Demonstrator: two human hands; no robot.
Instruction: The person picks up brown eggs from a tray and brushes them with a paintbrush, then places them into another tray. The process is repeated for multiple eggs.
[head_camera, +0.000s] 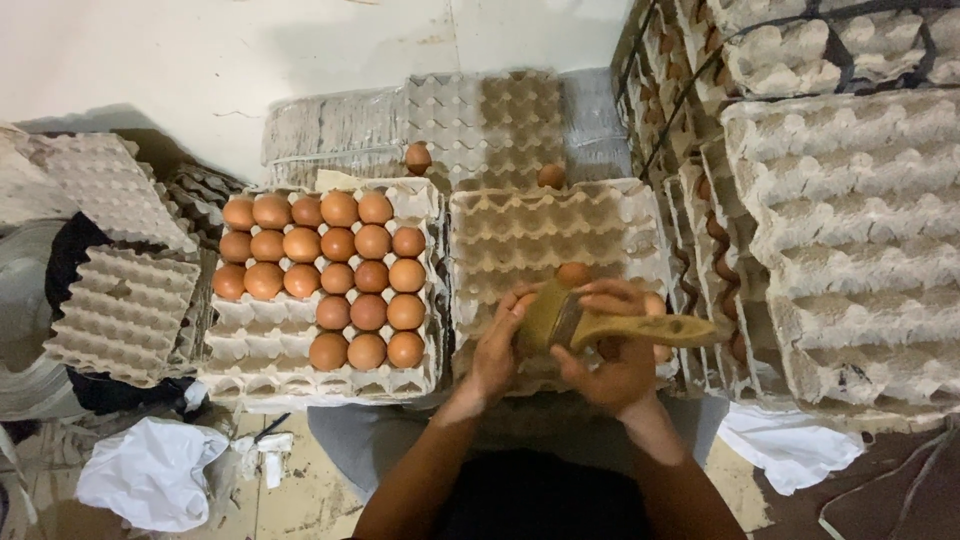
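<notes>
The right hand (612, 352) grips a flat paintbrush (600, 325) by its wooden handle, bristles laid against a brown egg (572, 273) that the left hand (497, 345) cups over the near edge of an otherwise bare egg tray (530, 225). The part-filled tray (425, 205) just to its left keeps brown eggs in rows along its far edge and right side (near-left cups unfilled).

A tiled floor (300, 505) carries the load — stacked grey egg trays (330, 375), a crumpled white plastic bag (150, 475), white cloth (790, 445).

Pale, scuffed wall (250, 50) behind stacked grey pulp trays (860, 230), which rise high at right. Worn tiled floor (300, 500) below, with crumpled white plastic bags (150, 480).
</notes>
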